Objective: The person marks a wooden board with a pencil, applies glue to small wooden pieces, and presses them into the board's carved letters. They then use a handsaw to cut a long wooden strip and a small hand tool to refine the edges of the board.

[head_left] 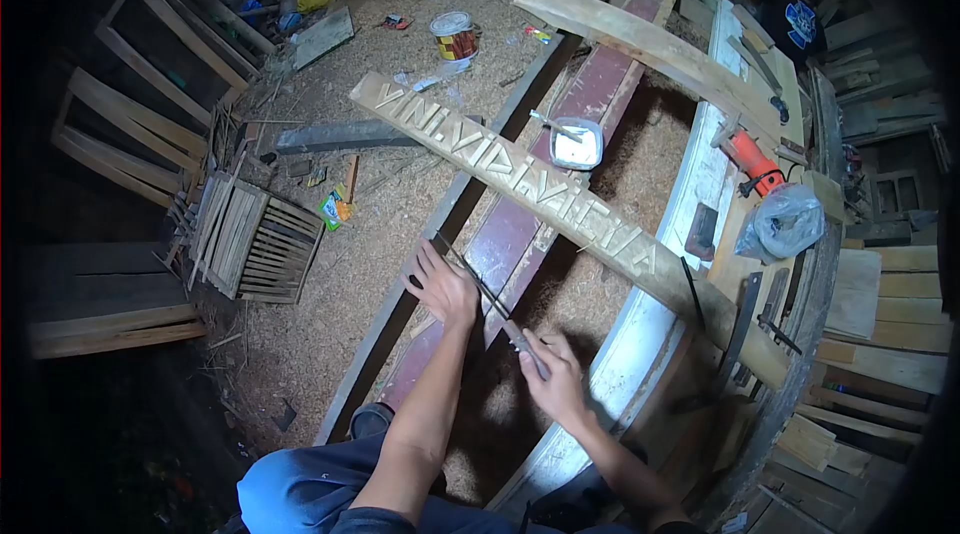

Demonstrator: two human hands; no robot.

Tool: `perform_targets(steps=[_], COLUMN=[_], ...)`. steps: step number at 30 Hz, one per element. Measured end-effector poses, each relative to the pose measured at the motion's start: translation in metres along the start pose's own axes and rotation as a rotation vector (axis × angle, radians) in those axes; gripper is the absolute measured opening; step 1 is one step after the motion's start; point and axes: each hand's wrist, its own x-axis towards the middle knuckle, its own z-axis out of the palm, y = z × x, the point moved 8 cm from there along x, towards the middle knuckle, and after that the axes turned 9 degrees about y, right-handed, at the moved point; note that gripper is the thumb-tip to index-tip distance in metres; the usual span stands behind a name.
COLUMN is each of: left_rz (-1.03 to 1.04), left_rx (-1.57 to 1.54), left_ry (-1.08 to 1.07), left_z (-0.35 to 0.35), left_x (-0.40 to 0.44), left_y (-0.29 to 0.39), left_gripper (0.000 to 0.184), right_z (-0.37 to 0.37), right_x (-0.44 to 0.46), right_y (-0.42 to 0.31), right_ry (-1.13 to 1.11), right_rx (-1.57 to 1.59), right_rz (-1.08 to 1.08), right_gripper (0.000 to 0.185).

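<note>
My right hand (556,384) is wrapped round the wooden handle of a long, thin, dark tool that looks like a file (484,290). Its blade slants up and to the left, past the back of my left hand (445,286). That hand is open, fingers stretched apart, right beside the blade; whether it touches the blade I cannot tell. Beyond both hands a long wooden board (540,196) with raised carved letters lies across the beams. A white square tub (590,156) of pale stuff, with a stick or brush across it, stands just behind the board.
A maroon plank (510,239) and a white plank (632,339) run under the board. An orange power tool (750,156), a plastic bag (785,222) and hand tools lie at right. A paint can (454,36) and a slatted wooden piece (262,239) stand on the shavings-covered floor.
</note>
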Motion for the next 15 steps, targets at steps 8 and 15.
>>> perform_targets(steps=[8,15], left_rz=[0.000,-0.023], left_rx=[-0.015,-0.046], left_ry=[0.017,0.001], left_z=[0.000,0.002], left_x=[0.000,-0.002], left_y=[-0.001,0.001], left_gripper=[0.058,0.058], right_z=[0.010,0.022], right_x=[0.014,0.020], right_y=[-0.005,-0.010], right_ry=[-0.045,0.007], right_rx=[0.047,-0.012], right_rz=[0.036,-0.034], right_gripper=[0.037,0.037])
